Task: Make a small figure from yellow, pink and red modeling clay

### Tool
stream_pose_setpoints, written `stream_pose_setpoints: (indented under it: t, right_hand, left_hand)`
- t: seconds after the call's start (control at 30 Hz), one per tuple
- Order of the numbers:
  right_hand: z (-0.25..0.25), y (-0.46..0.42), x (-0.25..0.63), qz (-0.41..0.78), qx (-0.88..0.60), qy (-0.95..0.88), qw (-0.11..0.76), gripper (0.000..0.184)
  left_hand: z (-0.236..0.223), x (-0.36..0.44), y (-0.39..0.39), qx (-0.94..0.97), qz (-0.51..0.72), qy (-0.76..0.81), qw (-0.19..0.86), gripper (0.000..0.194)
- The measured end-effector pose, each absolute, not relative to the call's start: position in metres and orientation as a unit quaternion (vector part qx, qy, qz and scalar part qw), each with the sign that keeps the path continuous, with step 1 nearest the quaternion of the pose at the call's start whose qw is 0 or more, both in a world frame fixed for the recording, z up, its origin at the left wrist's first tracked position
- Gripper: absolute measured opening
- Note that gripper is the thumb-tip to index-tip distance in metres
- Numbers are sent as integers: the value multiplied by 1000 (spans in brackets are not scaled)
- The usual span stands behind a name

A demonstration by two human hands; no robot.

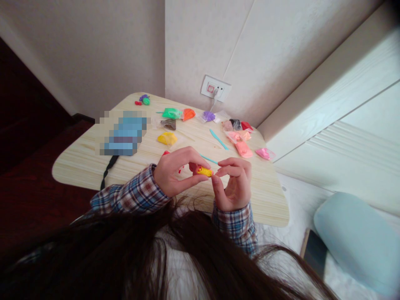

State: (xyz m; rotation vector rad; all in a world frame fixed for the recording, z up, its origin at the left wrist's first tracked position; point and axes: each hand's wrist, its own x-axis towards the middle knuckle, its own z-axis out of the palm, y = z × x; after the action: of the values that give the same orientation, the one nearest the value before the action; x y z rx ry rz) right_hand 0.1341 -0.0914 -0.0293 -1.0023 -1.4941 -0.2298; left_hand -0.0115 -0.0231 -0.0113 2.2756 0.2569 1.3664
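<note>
My left hand (183, 168) is closed round a small yellow clay piece (204, 171) with reddish bits at its end, held between thumb and fingers above the table. My right hand (234, 183) is at the piece's right end, thumb and fingertips drawn together in a pinch. Whatever small bit lies between them is too tiny to make out. Behind the hands a thin blue stick tool (209, 159) rests on the table, partly hidden. Red clay (166, 153) and small red crumbs show beside my left hand.
On the wooden table (84, 166) lie a yellow clay bag (167, 138), a green clay bag (171, 113), several other clay bags and a blue clay knife (218, 139). A blurred-out blue object (125, 135) with a black strap sits left. Small clay shapes (144, 99) stand at the far corner.
</note>
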Motion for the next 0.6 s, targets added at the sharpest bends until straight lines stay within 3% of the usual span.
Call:
stream_pose_setpoints:
  t: [0.6]
  right_hand:
    - [-29,-92,135,-117,-437,-652,609,7]
  left_hand:
    - [-6,-12,-24,840,489,85,222,11]
